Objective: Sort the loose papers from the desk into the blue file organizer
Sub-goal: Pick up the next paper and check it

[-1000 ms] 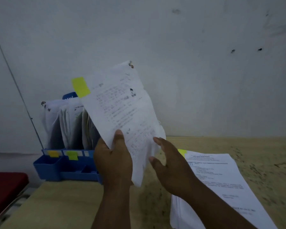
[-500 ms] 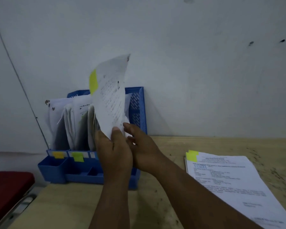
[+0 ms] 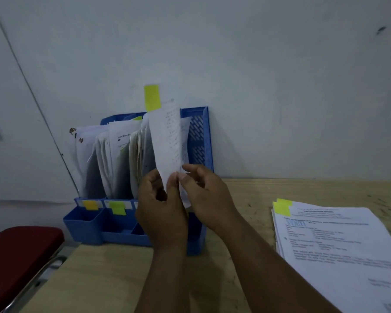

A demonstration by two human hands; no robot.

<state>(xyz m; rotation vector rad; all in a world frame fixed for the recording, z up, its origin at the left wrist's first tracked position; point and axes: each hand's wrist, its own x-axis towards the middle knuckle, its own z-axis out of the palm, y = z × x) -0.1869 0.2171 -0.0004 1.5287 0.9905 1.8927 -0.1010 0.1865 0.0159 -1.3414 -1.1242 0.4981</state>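
I have one sheet of paper point(image 3: 168, 143) standing on edge in front of me, turned almost side-on so it will slide down between the papers already filed instead of catching on them. My left hand point(image 3: 160, 206) pinches its lower edge between thumb and fingers, and my right hand point(image 3: 207, 199) pinches the same edge just beside it from the other side; two grips close together keep the thin sheet from buckling as I feed it. The yellow sticky tab point(image 3: 152, 97) on the sheet's top corner stands above the file organizer point(image 3: 199, 136), which is why I hold the sheet tall: the tab stays readable while I match it to a slot. The organizer stands upright against the wall point(image 3: 280, 75) at the back of the table point(image 3: 246, 190), its slots packed with standing papers, and colour tabs point(image 3: 117, 207) on its front ledge mark the sections. I am aiming at the rightmost slot, next to the perforated blue end wall, though my hands hide the sheet's bottom edge and I cannot tell whether it is already inside. The stack of loose papers point(image 3: 339, 240) lies flat on the table to my right, well apart from the organizer, within easy reach. A red seat point(image 3: 18, 256) sits low on the left.
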